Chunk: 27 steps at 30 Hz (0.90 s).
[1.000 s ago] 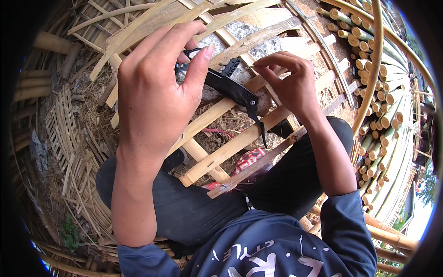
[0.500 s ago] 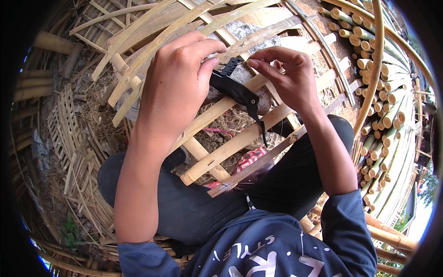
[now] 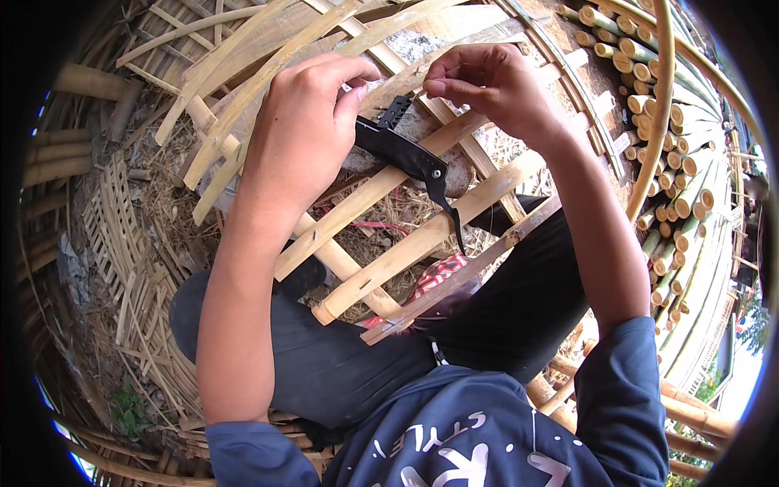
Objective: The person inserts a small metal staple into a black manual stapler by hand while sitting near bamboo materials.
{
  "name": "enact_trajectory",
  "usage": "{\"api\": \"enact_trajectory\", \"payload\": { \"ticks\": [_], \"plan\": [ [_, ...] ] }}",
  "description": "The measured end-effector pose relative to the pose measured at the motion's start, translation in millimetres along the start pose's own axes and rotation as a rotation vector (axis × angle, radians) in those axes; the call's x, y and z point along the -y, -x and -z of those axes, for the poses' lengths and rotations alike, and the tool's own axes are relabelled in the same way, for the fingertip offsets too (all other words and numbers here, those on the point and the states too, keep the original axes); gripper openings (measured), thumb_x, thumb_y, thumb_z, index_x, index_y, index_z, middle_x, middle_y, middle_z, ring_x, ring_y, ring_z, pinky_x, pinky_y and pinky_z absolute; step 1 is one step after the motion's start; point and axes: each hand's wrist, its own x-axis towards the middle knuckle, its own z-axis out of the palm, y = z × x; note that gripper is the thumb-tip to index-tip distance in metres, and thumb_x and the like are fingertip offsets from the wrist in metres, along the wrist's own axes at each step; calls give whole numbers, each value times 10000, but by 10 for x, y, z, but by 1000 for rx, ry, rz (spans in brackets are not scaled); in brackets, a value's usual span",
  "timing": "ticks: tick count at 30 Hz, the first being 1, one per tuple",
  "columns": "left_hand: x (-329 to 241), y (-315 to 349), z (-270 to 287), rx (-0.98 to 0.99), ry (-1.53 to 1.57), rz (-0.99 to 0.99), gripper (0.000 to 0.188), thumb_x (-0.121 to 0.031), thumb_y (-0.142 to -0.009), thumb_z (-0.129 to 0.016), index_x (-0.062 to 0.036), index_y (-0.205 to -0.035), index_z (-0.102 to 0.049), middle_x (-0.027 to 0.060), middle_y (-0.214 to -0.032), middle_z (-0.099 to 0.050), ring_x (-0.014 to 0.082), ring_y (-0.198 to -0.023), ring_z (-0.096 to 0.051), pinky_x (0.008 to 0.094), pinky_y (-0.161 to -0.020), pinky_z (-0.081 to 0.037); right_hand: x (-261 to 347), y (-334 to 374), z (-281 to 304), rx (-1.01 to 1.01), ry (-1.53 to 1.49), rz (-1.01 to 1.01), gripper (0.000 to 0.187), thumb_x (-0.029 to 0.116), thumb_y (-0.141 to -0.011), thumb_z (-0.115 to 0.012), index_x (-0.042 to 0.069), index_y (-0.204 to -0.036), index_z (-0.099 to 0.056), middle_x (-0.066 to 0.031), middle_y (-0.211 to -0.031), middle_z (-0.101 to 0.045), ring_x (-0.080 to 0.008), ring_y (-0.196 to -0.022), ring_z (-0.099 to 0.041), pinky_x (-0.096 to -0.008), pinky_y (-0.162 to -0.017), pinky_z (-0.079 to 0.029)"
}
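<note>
A black tool with a hinged lever [image 3: 412,156] hangs over the lattice, its lever pointing down toward my lap. At its far end sits a small black block with holes [image 3: 395,112]. My left hand [image 3: 304,122] closes around the tool's left end, thumb and index finger curled near the block; its other fingers are hidden. My right hand [image 3: 495,85] is above and right of the block, thumb and index finger pinched on something small and thin. Below the tool lies a lattice of flat bamboo slats [image 3: 389,276], partly over my legs.
Cut bamboo poles [image 3: 682,154] are stacked at the right, behind a curved bamboo pole [image 3: 661,105]. A rough grey stone [image 3: 406,49] shows beneath the lattice. Bamboo scraps and woven strips [image 3: 134,268] cover the left ground. A red-and-white patterned item [image 3: 438,272] lies between my legs.
My right hand has moved up, away from the block. My left hand and the black tool have shifted slightly left in the view.
</note>
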Motion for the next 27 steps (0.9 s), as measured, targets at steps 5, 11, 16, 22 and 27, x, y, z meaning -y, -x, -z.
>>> {"api": "enact_trajectory", "payload": {
  "ticks": [5, 11, 16, 22, 27],
  "plan": [
    [15, 0, 40, -40, 1, 38, 200, 15, -936, -642, 11, -1116, -730, 165, -1019, -752, 289, -871, -718, 359, -793, -541, 95, -199, 28, 125, 29, 72, 121, 122, -975, -758, 34, -1055, -738, 22, -984, -734, -46, -934, -671, -227, -862, -535],
    [6, -19, 13, -81, 27, 45, 157, 37, -905, -626, 35, -1031, -719, 219, -973, -711, 403, -929, -689, 449, -826, -540, 108, -370, 126, 343, 19, 188, 113, 109, -984, -743, 16, -1047, -729, -2, -934, -732, -66, -912, -672, -244, -866, -543],
    [-7, -26, 44, -78, -7, 5, 156, 31, -891, -636, 40, -1023, -719, 225, -948, -702, 416, -898, -677, 472, -805, -530, 183, -492, 186, 463, 84, 212, 133, 110, -970, -759, 6, -1049, -740, -21, -926, -744, -82, -889, -682, -264, -864, -558],
    [-7, -9, 58, -43, -56, -5, 188, -10, -951, -647, -11, -1119, -731, 138, -1002, -742, 247, -771, -665, 341, -694, -519, 253, -544, 241, 538, 96, 46, 121, 85, -978, -737, 54, -1094, -748, -20, -976, -769, -81, -897, -700, -241, -802, -572],
    [2, -6, 50, -43, -62, -13, 183, -15, -956, -643, -11, -1118, -729, 137, -1005, -742, 248, -779, -671, 342, -690, -519, 248, -556, 260, 544, 94, 72, 119, 94, -977, -738, 55, -1088, -749, -11, -935, -759, -80, -840, -683, -234, -749, -562]
  ]
}}
